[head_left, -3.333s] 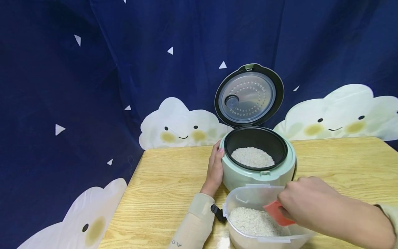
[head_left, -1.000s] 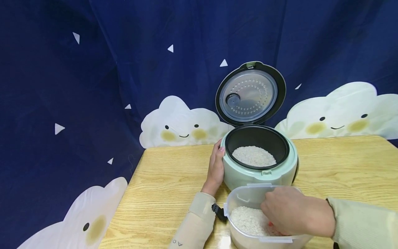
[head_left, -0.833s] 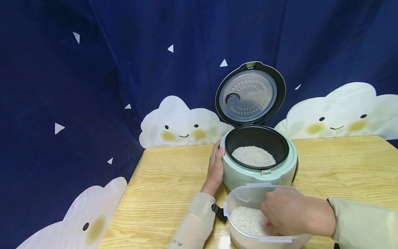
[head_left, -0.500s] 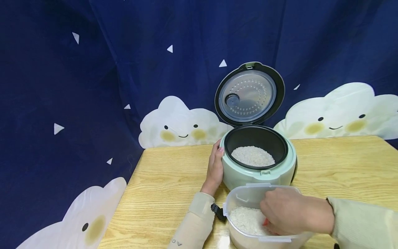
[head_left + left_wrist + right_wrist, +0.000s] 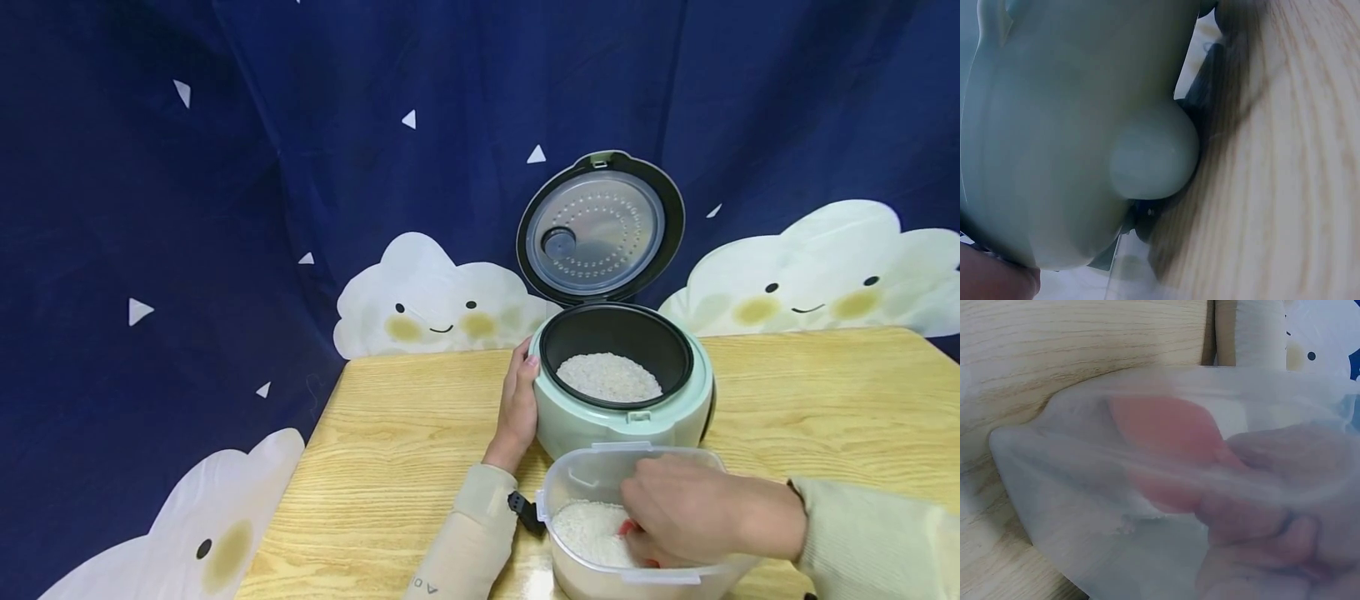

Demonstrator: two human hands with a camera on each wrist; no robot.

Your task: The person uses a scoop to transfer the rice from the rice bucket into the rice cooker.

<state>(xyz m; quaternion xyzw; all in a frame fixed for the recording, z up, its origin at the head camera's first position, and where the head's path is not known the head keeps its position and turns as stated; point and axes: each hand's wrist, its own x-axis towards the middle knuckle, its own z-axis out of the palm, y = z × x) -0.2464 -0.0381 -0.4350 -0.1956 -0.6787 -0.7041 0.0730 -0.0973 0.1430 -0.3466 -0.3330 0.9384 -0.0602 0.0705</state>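
My left hand [image 5: 517,408] rests against the left side of a mint-green rice cooker [image 5: 592,429]. White rice [image 5: 609,377] covers the bottom of the cooker's black inner pot, and its lid [image 5: 600,225] stands raised. In front is a translucent plastic container [image 5: 626,577] with more rice [image 5: 588,529] in it. Down inside its right half, my right hand [image 5: 678,504] grips a red scoop [image 5: 627,527], mostly hidden by the hand. Through the container wall in the right wrist view, the scoop [image 5: 1166,428] shows as a rounded shape beside the fingers [image 5: 1241,519].
Everything stands on a wooden table [image 5: 420,417]. Behind it hangs a dark blue curtain [image 5: 420,50] with cloud prints [image 5: 438,292]. The container is close against the cooker's front, and a black strap [image 5: 527,512] sits at my left cuff.
From above the container's right side, my right hand has gone down into it with the scoop, then shifted slightly left through the rice. The left hand and cooker have stayed put.
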